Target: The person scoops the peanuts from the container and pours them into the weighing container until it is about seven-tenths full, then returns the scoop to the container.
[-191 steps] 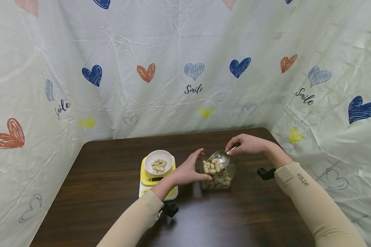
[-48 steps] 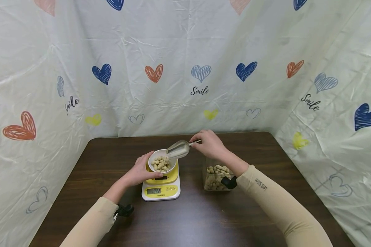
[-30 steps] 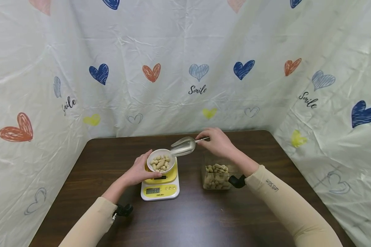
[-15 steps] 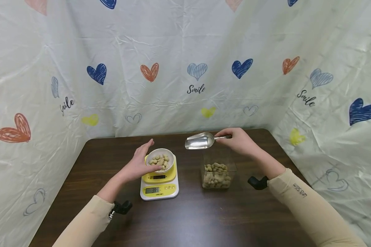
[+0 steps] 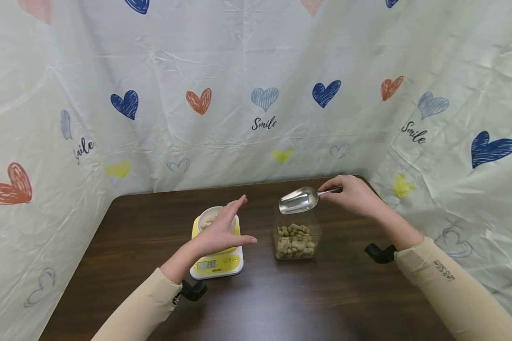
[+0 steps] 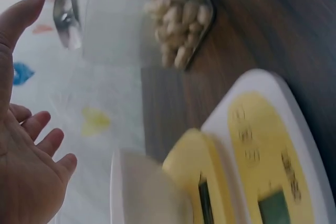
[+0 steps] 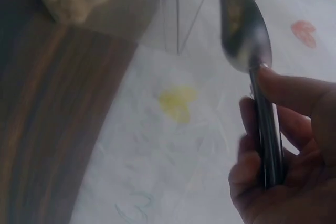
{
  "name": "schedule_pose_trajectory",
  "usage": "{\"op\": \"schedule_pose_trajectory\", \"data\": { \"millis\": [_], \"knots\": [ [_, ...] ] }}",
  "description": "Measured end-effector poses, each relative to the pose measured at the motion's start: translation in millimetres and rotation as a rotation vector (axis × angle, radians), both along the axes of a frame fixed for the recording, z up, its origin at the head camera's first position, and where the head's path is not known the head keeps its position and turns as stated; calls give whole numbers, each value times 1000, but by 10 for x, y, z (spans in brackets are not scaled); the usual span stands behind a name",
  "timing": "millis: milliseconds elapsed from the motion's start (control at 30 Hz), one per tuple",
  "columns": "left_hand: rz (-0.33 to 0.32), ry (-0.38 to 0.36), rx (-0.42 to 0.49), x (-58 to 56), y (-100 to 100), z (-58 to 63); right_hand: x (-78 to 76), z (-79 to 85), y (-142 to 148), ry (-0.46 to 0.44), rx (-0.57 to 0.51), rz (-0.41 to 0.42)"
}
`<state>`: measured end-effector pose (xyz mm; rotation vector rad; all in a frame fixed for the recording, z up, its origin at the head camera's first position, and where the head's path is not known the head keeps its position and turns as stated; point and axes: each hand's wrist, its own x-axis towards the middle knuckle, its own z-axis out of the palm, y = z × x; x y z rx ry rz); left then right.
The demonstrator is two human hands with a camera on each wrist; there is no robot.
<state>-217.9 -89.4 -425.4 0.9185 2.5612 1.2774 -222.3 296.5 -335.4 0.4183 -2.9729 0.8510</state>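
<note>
My right hand [image 5: 354, 194] grips the handle of a metal scoop [image 5: 299, 201], whose bowl hangs over a clear plastic container [image 5: 277, 241] part filled with peanuts [image 5: 296, 245]. No peanuts show in the scoop. In the right wrist view, fingers and thumb wrap round the scoop's handle [image 7: 269, 145]. My left hand [image 5: 217, 232] holds nothing, its fingers and thumb spread apart, and it overlaps a white bowl [image 5: 204, 219] in the head view. That bowl, with peanuts inside, sits on a yellow and white kitchen scale [image 5: 234, 269] with a lit display.
The dark wooden table [image 5: 281, 303] carries the scale at left and the container to its right. A white curtain [image 5: 226, 57] printed with hearts stands behind the table and along both sides.
My left hand has released the bowl and moved right toward the container. My right hand has carried the scoop from the bowl back to above the container. More peanuts lie in the bowl than at first.
</note>
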Motion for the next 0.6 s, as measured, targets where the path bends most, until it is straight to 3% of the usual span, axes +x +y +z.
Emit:
{"op": "schedule_pose_trajectory", "data": {
  "millis": [300, 600],
  "knots": [
    [-47, -43, -41, -43, 457, -160, 9, -19, -25, -4, 129, 85],
    [-53, -98, -71, -108, 734, -290, -14, -127, -148, 120, 229, 176]
  ]
}}
